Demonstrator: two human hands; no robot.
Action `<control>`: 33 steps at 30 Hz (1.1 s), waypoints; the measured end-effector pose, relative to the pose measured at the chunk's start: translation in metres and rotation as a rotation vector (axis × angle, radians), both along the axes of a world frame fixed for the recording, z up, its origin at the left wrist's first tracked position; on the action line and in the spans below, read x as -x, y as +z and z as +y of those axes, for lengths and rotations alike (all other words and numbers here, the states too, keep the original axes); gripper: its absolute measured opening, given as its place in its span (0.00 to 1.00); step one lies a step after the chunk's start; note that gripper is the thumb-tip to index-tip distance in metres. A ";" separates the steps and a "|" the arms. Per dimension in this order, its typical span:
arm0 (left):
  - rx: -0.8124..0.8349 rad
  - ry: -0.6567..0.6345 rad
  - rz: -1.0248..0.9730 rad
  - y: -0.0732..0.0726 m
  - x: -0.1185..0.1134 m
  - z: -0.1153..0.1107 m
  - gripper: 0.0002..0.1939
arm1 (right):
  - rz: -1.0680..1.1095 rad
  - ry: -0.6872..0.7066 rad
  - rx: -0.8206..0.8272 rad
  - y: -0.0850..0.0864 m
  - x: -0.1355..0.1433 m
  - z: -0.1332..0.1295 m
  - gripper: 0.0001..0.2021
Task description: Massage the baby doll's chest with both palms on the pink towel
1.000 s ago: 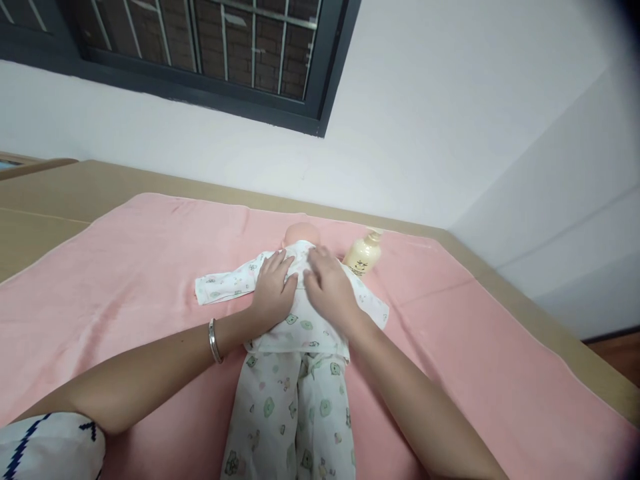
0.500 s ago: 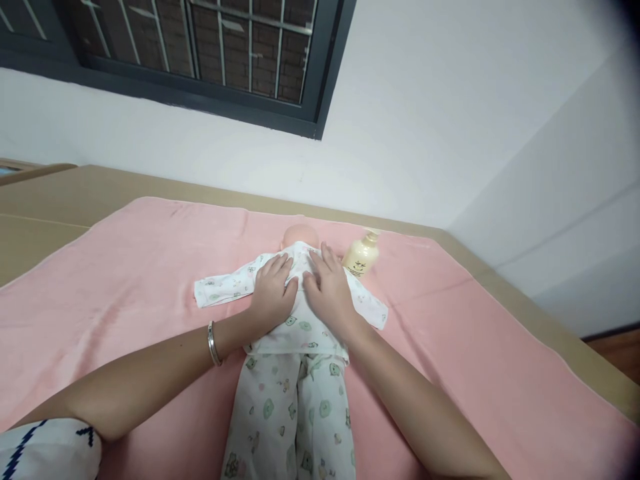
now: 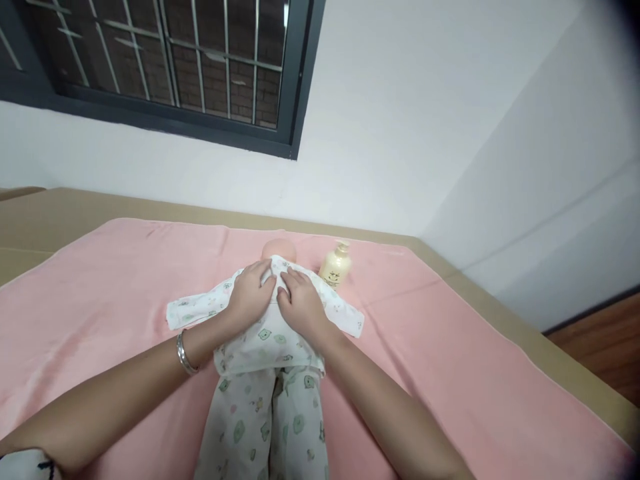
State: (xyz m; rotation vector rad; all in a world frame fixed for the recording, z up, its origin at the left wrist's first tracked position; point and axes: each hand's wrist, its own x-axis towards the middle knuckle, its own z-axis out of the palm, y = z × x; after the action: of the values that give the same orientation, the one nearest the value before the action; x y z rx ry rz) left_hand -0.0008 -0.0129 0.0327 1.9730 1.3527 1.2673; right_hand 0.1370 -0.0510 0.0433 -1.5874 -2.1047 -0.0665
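Observation:
A doll in white patterned clothes (image 3: 270,347) lies on a pink blanket (image 3: 425,373), its round head (image 3: 280,249) at the far end and its sleeves spread to both sides. My left hand (image 3: 251,293) rests on the left part of the doll's upper body, fingers lying over the cloth. On the right part of the chest lies my right hand (image 3: 301,303), fingers spread and slightly bent. The two thumbs are near each other but apart. A pale yellow pump bottle (image 3: 335,265) stands beyond the right sleeve.
Beige surface edging (image 3: 200,213) surrounds the blanket. Behind it rises a white wall (image 3: 370,133) with a dark-framed, barred window (image 3: 175,67) at upper left. Wooden boards (image 3: 605,340) show at the right.
The whole scene has shifted left and slightly down in the view. My hands remain on the doll's upper body, with the fingers of both a little more drawn in.

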 end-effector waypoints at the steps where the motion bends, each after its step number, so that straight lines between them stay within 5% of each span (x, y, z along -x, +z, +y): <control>1: 0.024 -0.016 -0.107 0.009 -0.005 0.002 0.23 | 0.039 0.018 0.006 0.001 -0.003 0.001 0.21; 4: 0.182 -0.160 -0.508 0.037 -0.029 0.009 0.21 | 0.195 0.001 -0.022 0.013 -0.015 0.005 0.22; 10: 0.886 -0.521 -1.070 0.075 -0.085 0.031 0.30 | 0.320 -0.273 -0.223 0.046 -0.063 0.016 0.30; 17: 0.995 -0.533 -1.203 0.094 -0.108 0.042 0.36 | -0.096 -0.239 -0.124 0.042 -0.087 0.028 0.30; 21: 0.995 -0.550 -1.207 0.092 -0.104 0.041 0.36 | -0.165 -0.280 -0.132 0.043 -0.084 0.029 0.29; 27: 0.998 -0.594 -1.246 0.069 -0.069 0.015 0.33 | -0.201 -0.297 -0.126 0.055 -0.080 0.030 0.26; 33: 1.156 -0.438 -1.254 0.074 -0.023 -0.020 0.29 | -0.182 -0.455 -0.049 0.068 -0.061 0.038 0.21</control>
State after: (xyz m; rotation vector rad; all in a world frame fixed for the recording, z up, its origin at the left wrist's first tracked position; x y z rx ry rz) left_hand 0.0223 -0.0329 0.1062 0.3925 0.6044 0.8284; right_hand 0.1982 -0.0133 0.1112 -2.0642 -1.8081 -0.4272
